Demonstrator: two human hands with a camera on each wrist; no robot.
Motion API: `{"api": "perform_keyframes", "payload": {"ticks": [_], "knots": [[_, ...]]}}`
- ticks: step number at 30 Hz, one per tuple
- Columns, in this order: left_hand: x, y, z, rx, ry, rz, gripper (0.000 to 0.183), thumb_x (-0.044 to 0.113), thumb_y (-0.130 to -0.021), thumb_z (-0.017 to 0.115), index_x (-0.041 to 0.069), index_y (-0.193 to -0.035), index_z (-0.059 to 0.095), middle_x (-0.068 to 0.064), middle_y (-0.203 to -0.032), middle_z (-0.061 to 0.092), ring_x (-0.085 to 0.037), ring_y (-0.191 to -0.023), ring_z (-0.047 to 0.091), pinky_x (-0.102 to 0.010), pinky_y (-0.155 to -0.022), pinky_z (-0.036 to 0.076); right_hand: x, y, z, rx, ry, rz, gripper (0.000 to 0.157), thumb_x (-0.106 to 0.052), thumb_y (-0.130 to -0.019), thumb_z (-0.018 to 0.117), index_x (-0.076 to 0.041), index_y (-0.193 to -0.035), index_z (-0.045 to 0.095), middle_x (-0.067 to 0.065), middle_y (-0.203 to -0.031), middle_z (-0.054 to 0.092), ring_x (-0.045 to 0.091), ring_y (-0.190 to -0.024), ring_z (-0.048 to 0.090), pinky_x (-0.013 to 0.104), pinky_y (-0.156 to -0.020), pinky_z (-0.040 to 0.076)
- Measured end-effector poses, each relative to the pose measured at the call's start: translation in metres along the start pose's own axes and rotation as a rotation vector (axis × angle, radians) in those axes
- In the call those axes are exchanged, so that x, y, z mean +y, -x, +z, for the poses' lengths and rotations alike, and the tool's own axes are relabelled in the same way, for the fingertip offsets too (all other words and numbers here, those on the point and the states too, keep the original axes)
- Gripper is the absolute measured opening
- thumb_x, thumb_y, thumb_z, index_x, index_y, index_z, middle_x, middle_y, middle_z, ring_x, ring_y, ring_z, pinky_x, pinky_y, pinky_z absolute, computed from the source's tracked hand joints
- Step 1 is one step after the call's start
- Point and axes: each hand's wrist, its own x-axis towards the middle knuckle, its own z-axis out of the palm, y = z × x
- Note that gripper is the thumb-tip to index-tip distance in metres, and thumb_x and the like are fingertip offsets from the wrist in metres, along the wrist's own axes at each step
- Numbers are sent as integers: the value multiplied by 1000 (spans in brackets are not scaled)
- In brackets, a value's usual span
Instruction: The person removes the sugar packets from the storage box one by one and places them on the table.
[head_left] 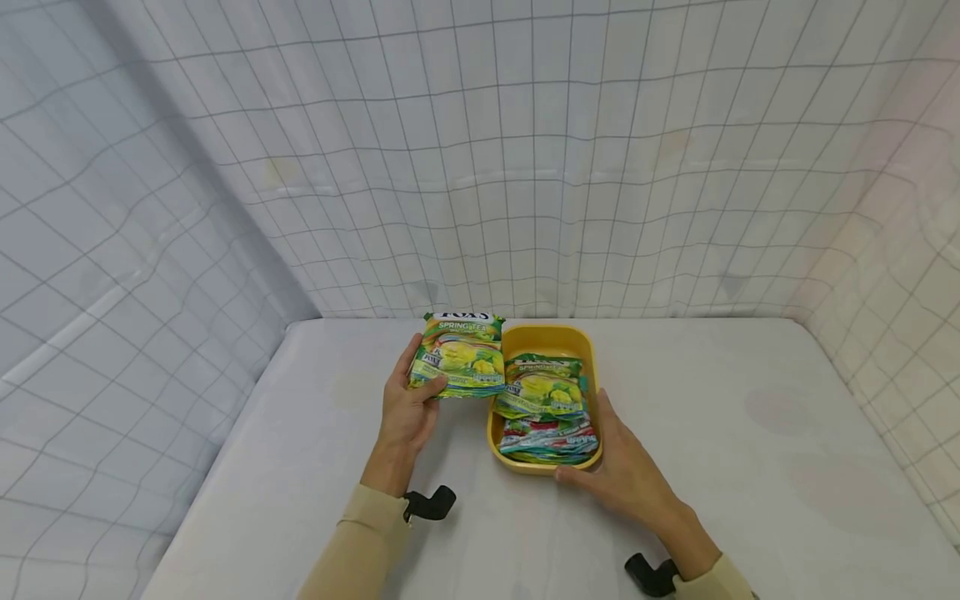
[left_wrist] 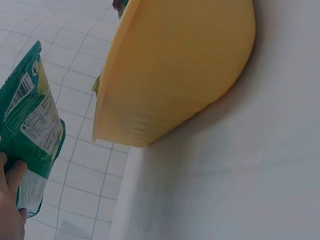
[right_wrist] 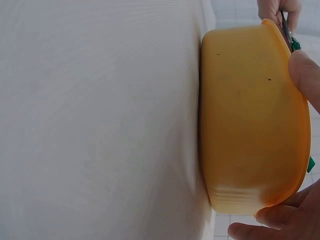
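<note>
My left hand (head_left: 407, 410) holds a green-and-yellow candy packet (head_left: 463, 354) printed FOX'S SPRING TEA, its thumb across the front and fingers behind. The packet is raised at the left side of a yellow plastic tub (head_left: 551, 337) and overlaps its rim in the head view. Its printed green back (left_wrist: 37, 120) faces the left wrist camera. My right hand (head_left: 626, 467) grips the tub at its near right corner, thumb at the front rim and fingers along the right side. Inside the tub lie a matching green packet (head_left: 543, 387) and, nearer me, several packets with a red-and-blue one (head_left: 549, 436) on top.
The tub stands on a white-covered table (head_left: 720, 400). White grid-patterned sheets (head_left: 525, 167) hang behind and on both sides. Black curved pieces are strapped at the left wrist (head_left: 433, 503) and right wrist (head_left: 649, 575).
</note>
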Motion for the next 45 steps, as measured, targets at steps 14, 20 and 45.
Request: {"api": "perform_keyframes", "payload": {"ticks": [14, 20, 45], "knots": [[7, -4, -27, 67, -35, 12, 84, -31, -91, 42, 9, -162, 22, -8, -164, 24, -27, -146, 34, -27, -99, 50, 5, -1, 3, 17, -6, -22, 134, -75, -76, 73, -2, -163, 2, 21, -167, 15, 43, -148, 26, 59, -115, 31], [0, -5, -38, 96, -40, -37, 84, -30, -92, 42, 10, -163, 22, -10, -164, 25, -29, -145, 36, -29, -101, 49, 5, -1, 3, 21, -8, -33, 133, -74, -77, 74, -1, -163, 2, 22, -166, 16, 44, -147, 27, 60, -113, 31], [-27, -4, -52, 128, -308, -89, 84, -26, -90, 50, 13, -161, 30, -13, -160, 33, -10, -94, 59, -13, -56, 43, 6, -3, 2, 8, -19, -24, 134, -70, -77, 77, -2, -163, 1, 22, -167, 15, 44, -148, 27, 60, -114, 31]]}}
